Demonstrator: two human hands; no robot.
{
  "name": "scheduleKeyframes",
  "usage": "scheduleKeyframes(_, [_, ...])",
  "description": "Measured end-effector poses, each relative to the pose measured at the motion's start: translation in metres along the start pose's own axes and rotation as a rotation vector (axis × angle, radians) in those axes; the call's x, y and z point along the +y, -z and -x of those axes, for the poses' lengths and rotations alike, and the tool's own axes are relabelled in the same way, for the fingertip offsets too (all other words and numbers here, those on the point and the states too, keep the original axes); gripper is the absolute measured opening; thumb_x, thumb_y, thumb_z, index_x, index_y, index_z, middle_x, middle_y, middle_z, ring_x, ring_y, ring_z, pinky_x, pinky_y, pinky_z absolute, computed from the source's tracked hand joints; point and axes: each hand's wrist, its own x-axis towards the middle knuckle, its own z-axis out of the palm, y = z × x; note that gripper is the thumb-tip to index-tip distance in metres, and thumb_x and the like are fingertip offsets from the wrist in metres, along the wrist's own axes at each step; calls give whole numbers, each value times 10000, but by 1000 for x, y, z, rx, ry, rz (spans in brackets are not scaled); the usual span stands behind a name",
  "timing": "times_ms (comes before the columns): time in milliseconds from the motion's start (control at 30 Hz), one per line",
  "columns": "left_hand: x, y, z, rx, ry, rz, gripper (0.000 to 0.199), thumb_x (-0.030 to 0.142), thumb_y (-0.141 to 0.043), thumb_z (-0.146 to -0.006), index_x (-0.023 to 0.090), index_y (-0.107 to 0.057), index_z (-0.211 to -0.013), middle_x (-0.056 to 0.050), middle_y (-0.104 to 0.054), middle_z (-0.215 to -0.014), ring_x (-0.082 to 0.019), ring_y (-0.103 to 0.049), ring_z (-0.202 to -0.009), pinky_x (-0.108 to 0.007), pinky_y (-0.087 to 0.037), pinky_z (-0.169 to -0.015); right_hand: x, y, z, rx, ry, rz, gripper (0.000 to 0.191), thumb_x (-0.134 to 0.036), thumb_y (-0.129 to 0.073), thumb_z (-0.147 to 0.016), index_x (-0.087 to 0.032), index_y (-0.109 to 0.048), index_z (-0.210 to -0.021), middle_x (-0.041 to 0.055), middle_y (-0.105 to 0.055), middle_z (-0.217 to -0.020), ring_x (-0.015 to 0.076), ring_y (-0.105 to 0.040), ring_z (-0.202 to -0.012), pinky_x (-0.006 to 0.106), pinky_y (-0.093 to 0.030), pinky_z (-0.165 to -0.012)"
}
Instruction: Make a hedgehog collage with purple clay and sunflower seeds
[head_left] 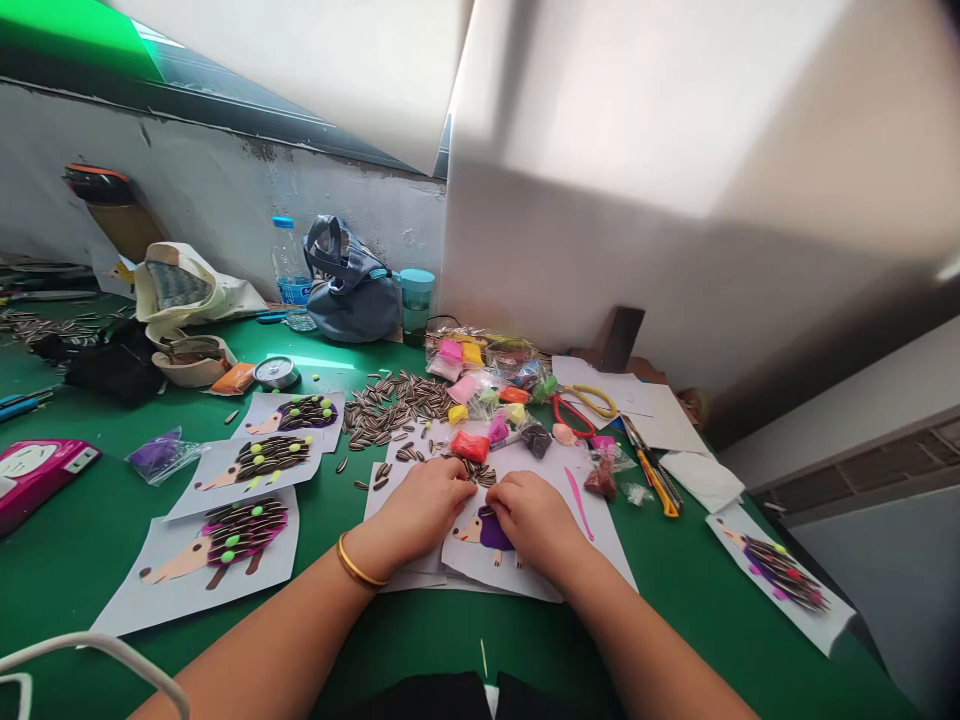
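A small hedgehog picture point(468, 532) with a purple clay body point(493, 530) lies on white paper right in front of me. My right hand point(536, 515) rests over its right side, thumb and fingers pinched together at the top of the purple body. A dark seed shows by these fingertips, but whether they grip it is hidden. My left hand point(424, 502) is at the picture's upper left, its fingers pressed together near loose sunflower seeds point(480, 473). What it holds, if anything, cannot be seen. A gold bangle point(358, 564) circles the left wrist.
Hedgehog pictures point(169, 570) covered with seeds lie left, another point(780, 570) far right. Beyond my hands are a seed pile point(394, 405), bagged coloured clay point(471, 446), scissors point(574, 415) and a yellow utility knife point(660, 485). A pink clay tool point(578, 503) lies beside my right hand.
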Motion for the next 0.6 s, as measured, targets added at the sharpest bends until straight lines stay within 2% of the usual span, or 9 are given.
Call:
scheduleKeyframes(300, [1,0,0,11,-21,-54,215,217,-494,-933,225,-709,-937,-76,-620,-964,-216,-582,-909,-329,-440,-796,-2,-1,-2,-9,14,67,199,-152,-543,-916,-208,-732,-941,49,-669,-886,189,-586,-870,286,-409,-778])
scheduleKeyframes(600, [0,0,0,16,-23,-40,204,209,-508,-923,223,-710,-940,-81,-620,-961,-223,-584,-905,-334,-439,-786,-1,-3,-1,-6,32,32,209,-129,-534,-909,-202,-728,-933,54,-670,-893,196,-589,-875,290,-416,-779])
